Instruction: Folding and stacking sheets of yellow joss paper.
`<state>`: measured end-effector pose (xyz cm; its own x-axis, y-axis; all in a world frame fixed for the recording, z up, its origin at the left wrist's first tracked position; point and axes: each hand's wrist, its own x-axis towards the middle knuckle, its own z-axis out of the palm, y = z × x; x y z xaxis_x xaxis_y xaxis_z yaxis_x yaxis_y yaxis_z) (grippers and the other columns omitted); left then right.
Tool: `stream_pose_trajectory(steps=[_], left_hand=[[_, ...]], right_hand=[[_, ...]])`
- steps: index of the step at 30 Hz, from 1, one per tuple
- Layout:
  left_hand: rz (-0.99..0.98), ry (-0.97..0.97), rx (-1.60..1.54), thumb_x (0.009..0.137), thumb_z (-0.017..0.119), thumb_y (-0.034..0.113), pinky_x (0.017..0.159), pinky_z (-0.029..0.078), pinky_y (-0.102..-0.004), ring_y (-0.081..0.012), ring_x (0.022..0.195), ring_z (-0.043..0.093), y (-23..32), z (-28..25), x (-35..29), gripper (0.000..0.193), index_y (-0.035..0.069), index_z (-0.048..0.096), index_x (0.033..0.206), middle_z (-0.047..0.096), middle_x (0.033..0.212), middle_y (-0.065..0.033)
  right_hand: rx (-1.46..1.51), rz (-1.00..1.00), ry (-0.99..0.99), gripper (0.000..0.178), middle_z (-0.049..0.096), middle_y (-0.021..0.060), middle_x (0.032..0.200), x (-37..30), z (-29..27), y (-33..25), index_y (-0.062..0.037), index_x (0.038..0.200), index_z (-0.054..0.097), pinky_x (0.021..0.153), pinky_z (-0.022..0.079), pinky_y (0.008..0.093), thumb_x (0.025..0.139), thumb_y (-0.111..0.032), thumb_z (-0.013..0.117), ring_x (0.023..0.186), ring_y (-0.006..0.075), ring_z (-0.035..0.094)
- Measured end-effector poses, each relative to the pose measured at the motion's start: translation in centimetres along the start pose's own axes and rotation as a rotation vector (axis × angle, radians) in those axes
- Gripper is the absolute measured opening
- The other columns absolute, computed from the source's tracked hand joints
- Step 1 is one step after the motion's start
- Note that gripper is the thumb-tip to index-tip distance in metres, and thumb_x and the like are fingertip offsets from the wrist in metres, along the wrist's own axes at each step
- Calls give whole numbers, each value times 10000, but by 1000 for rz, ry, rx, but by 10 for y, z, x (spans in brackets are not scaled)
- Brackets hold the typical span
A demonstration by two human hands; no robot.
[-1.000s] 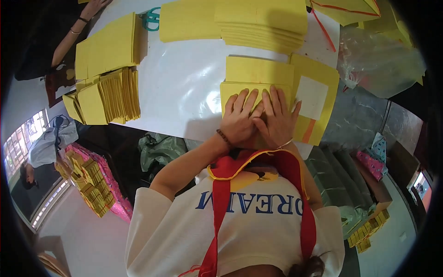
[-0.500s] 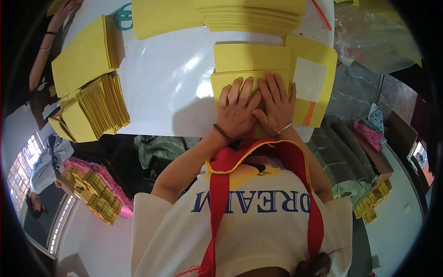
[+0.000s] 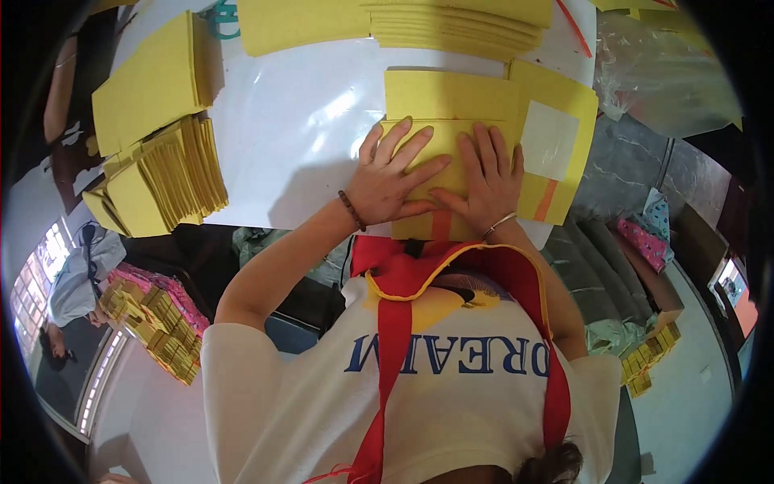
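A yellow paper envelope (image 3: 451, 149) lies in front of me at the table's near edge, its flap unfolded on the far side. My left hand (image 3: 397, 177) rests on its left part, fingers spread and palm down. On the right part lies my right hand (image 3: 488, 177), flat too, fingers apart. Between the hands an orange strip (image 3: 441, 224) shows near the lower edge. Just right of my right hand is another yellow envelope (image 3: 580, 121), bearing a white panel (image 3: 550, 139) and an orange stripe.
A fanned stack of yellow envelopes (image 3: 173, 181) lies at left, below a flat pile (image 3: 149, 89). More overlapped envelopes (image 3: 459, 28) line the far side. A teal ring-shaped item (image 3: 224, 20) and a red stick (image 3: 574, 28) lie there. Clear plastic sheeting (image 3: 653, 68) is at right.
My left hand has slid leftward across the envelope, away from my right hand, uncovering the orange strip. The left elbow has swung outward. The view has shifted slightly.
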<state>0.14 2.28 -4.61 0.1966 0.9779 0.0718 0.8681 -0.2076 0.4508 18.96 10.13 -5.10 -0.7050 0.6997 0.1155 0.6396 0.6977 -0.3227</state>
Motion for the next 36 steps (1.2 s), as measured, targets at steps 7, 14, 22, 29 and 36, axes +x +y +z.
stream_pose_trajectory(steps=[7, 14, 22, 29, 36], left_hand=[[14, 11, 130, 691, 646, 484, 994, 245, -537, -313, 1240, 353, 15, -18, 5, 604, 213, 517, 1214, 412, 1321, -115], [65, 59, 228, 703, 611, 238, 902, 386, -465, -318, 1084, 477, 53, -13, 5, 521, 53, 510, 1179, 497, 1165, -168], [58, 3, 244, 729, 519, 153, 843, 442, -368, -274, 1021, 530, 41, -17, 10, 459, 38, 523, 1174, 558, 1092, -141], [-360, 111, -624, 692, 514, -47, 763, 485, -355, -297, 906, 587, -71, -159, 4, 484, 71, 570, 1158, 624, 1022, -101], [-228, 669, 411, 681, 575, 0, 870, 344, -398, -218, 1079, 485, -161, -101, 62, 555, 200, 547, 1197, 554, 1164, -16]], right_hand=[[-14, -11, -26, 785, 330, 71, 1410, 2, -7, -1, -137, 1291, 448, 956, 238, 625, 698, -641, 555, 1310, 241, 286], [41, 14, -135, 663, 304, 61, 1428, 2, -13, -1, -141, 1345, 363, 1001, 181, 618, 769, -380, 587, 1342, 249, 229], [734, 120, -64, 545, 387, 127, 1375, 5, -39, 27, -52, 1367, 318, 1081, 177, 410, 858, -146, 488, 1330, 279, 266], [1201, 481, 158, 407, 480, 148, 1289, 4, -54, 30, -18, 1332, 382, 1024, 299, 332, 949, -153, 391, 1220, 213, 429], [914, 366, 44, 264, 610, 89, 1083, 17, -49, 10, -4, 1147, 558, 906, 397, 276, 902, -65, 480, 1035, 159, 549]])
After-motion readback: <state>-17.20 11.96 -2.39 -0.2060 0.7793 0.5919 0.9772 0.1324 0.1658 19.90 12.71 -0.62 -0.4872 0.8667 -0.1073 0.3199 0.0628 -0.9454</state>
